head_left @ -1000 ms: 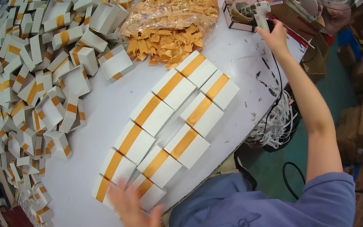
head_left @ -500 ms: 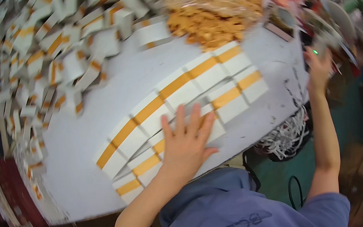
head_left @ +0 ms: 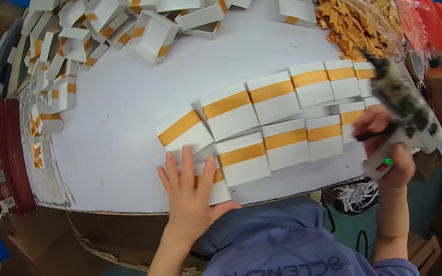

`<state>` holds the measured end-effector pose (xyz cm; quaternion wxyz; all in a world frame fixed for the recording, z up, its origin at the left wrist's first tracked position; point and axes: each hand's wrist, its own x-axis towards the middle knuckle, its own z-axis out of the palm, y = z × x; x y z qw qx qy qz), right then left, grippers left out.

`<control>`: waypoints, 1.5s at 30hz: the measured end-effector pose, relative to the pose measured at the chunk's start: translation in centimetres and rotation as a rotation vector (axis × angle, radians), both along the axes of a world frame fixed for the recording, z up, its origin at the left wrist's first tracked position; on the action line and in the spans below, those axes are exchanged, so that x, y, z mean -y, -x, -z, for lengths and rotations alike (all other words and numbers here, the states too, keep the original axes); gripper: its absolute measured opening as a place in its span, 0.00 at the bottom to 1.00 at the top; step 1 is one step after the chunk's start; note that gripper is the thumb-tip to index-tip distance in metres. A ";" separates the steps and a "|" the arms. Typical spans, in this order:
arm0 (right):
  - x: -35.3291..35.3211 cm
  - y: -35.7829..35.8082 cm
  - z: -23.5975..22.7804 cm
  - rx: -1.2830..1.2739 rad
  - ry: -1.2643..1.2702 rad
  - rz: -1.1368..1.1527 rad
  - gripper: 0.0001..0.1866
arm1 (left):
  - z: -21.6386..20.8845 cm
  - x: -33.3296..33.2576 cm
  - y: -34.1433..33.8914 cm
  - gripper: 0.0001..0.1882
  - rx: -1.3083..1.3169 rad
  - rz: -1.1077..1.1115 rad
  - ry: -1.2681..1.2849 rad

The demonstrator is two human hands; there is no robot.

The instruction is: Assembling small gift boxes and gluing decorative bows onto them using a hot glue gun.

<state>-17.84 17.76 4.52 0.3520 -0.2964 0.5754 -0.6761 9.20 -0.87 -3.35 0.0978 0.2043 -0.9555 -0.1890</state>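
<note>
My left hand (head_left: 187,201) lies with fingers spread on the leftmost white box (head_left: 219,191) of the near row, hiding part of it. In my right hand (head_left: 401,172) is a pale hot glue gun (head_left: 405,104) with a dark pattern and a lit green switch. Its dark nozzle points up and away, over the right ends of the rows. Two rows of white boxes with gold bands, a far row (head_left: 275,107) and a near row (head_left: 288,156), stand close together along the table's front edge. The glue gun covers part of their right ends.
A heap of white open box parts (head_left: 153,36) fills the table's far side. Far right are gold ribbon pieces (head_left: 350,25) under clear plastic and a red plastic bag (head_left: 434,6). On the left sit a box with a gold bow (head_left: 39,155) and dark red cartons (head_left: 8,154).
My right hand has come from beyond the table's right side to the rows, holding the glue gun. My left hand has shifted to the near row's left end. The view has turned.
</note>
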 end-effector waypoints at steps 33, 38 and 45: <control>8.1 -4.5 1.3 0.496 -0.293 -0.465 0.21 | 0.4 5.9 1.3 0.40 -0.320 -0.352 -0.325; 6.3 -3.7 1.5 0.373 -0.309 -0.277 0.21 | -1.3 4.5 2.0 0.29 -0.382 -0.096 0.083; 5.9 -3.8 1.6 0.202 -0.674 -0.192 0.14 | -2.1 2.5 4.8 0.31 -0.163 0.148 0.001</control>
